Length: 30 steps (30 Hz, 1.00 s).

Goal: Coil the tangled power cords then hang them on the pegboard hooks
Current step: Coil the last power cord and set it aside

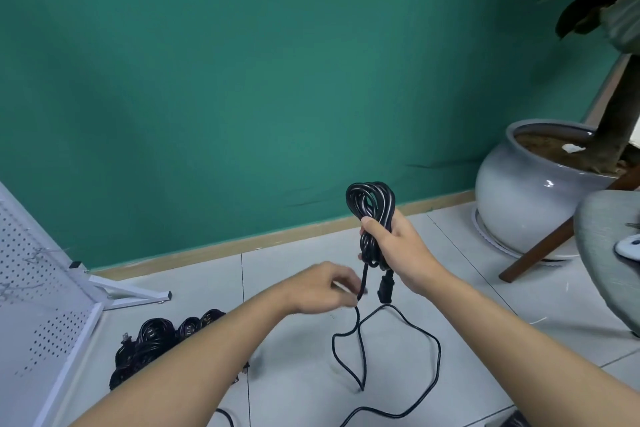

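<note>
While our right hand [391,246] clamps round the waist of the half-wound cord [370,198] so its loops cannot spring apart, our left hand [322,288] meets the loose tail [437,350] just below. Blur hides whether it pinches. Slack trails over the floor tiles [485,340], and a heap of cords [152,336] waits beside the pegboard [31,253].

Pegboard [38,288] blocks left; pot [519,194], chair [609,263] right
</note>
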Each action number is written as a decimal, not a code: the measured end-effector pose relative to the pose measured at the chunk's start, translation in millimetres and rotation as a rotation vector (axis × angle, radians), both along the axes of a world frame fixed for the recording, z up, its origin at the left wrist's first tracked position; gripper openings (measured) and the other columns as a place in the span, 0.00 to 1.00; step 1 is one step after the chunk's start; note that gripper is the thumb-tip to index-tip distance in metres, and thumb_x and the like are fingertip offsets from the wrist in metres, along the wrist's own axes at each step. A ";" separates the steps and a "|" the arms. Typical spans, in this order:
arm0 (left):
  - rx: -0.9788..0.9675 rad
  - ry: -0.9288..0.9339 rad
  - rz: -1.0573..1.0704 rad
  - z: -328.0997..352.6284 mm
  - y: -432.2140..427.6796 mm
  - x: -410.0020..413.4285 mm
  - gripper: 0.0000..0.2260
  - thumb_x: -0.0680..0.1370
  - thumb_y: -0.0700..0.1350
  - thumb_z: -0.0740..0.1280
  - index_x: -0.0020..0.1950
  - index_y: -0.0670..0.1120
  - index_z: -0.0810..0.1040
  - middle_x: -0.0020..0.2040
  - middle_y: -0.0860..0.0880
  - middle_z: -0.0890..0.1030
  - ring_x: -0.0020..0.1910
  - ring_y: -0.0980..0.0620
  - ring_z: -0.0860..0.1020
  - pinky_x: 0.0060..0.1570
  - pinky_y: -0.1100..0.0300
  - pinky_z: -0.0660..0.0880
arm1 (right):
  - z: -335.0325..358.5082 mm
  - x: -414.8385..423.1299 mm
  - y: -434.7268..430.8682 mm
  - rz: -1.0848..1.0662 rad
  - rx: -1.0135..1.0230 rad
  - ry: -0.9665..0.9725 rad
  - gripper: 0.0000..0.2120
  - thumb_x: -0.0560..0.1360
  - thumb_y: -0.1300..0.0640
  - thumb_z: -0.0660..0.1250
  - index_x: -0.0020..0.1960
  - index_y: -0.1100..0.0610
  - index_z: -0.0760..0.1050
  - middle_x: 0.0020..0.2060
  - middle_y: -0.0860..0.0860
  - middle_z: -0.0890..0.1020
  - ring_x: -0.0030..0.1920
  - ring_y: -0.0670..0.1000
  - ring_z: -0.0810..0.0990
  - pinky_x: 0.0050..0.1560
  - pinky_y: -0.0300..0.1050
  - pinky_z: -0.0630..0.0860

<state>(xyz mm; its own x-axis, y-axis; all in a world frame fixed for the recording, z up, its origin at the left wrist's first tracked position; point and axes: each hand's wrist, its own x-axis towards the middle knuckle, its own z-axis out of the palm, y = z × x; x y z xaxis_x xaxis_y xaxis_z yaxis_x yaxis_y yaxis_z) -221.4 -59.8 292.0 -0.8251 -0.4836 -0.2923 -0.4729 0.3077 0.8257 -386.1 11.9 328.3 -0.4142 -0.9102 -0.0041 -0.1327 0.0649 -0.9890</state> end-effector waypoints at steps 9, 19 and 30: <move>-0.639 -0.105 -0.142 4.2 -23.8 12.7 0.05 0.85 0.50 0.63 0.55 0.50 0.76 0.53 0.54 0.81 0.54 0.50 0.77 0.56 0.53 0.74 | 1.3 -19.5 6.6 -0.074 -0.033 0.150 0.05 0.83 0.50 0.65 0.49 0.49 0.75 0.38 0.49 0.81 0.36 0.48 0.76 0.38 0.43 0.68; -0.851 0.259 0.029 33.8 -27.3 14.9 0.10 0.82 0.53 0.68 0.56 0.50 0.71 0.48 0.59 0.72 0.46 0.52 0.75 0.49 0.51 0.76 | -1.5 -23.6 10.7 0.132 0.071 0.408 0.01 0.82 0.49 0.65 0.52 0.45 0.76 0.41 0.47 0.85 0.42 0.46 0.82 0.45 0.44 0.75; -0.895 0.406 0.060 55.9 -21.6 13.1 0.07 0.75 0.47 0.76 0.46 0.46 0.81 0.46 0.54 0.76 0.41 0.57 0.71 0.42 0.58 0.72 | 2.5 -4.4 11.6 0.524 0.198 0.478 0.11 0.82 0.43 0.65 0.62 0.46 0.73 0.45 0.41 0.78 0.45 0.41 0.76 0.53 0.43 0.75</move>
<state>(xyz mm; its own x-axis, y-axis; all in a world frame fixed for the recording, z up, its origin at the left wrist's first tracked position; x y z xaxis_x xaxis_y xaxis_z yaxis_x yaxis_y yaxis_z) -208.2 -81.4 347.9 -0.7483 -0.4327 0.5028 -0.2400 0.8832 0.4029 -390.5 23.4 330.9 0.0772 -0.9901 -0.1169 -0.6090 0.0460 -0.7918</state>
